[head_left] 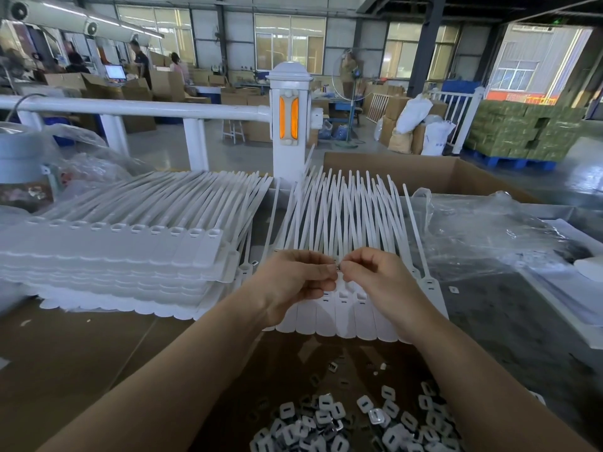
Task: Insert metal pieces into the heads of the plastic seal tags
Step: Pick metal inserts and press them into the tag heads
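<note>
We are holding both hands together over a joined row of white seal tags (339, 316) lying on the worktable, their thin tails fanning away from us. Our left hand (295, 282) is curling its fingers, thumb and forefinger meeting at a tag head. Our right hand (375, 275) is pinching a small metal piece (338, 263) at its fingertips, touching the left hand's fingertips. Loose metal pieces (355, 422) are lying heaped in a cardboard box (98, 363) just below our forearms. A stack of tag sheets (130, 256) is sitting to the left.
</note>
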